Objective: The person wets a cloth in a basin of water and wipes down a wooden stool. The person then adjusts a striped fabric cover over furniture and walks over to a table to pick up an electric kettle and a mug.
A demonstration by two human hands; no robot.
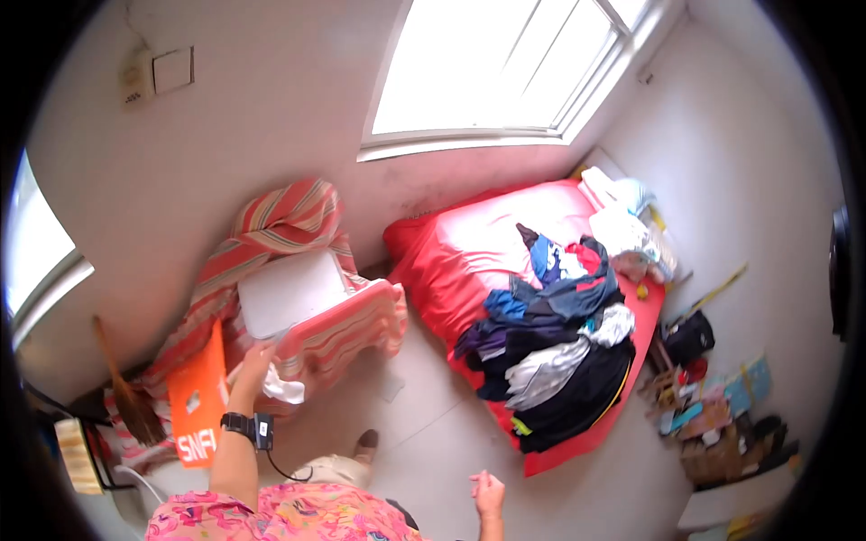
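Two hands, and only my left (257, 359) has a hold: its fingers are closed on a white cloth (284, 388), whose loose end hangs just beside them. Right next to that grip stands an orange bag (197, 388); just beyond it, a pale board (293, 290) lies on the striped cover (347, 329), which bunches up at the far side. My right hand (488, 492) is well apart from it, fingers partly curled, nothing visible in them; whether the tips meet, I cannot tell. Ahead of that hand, the clothes (564, 334) spread over the red bed (433, 288). As for progress, the white cloth is in hand and clear of them, while they lie loose and tangled, with no neat stack that I can make out.
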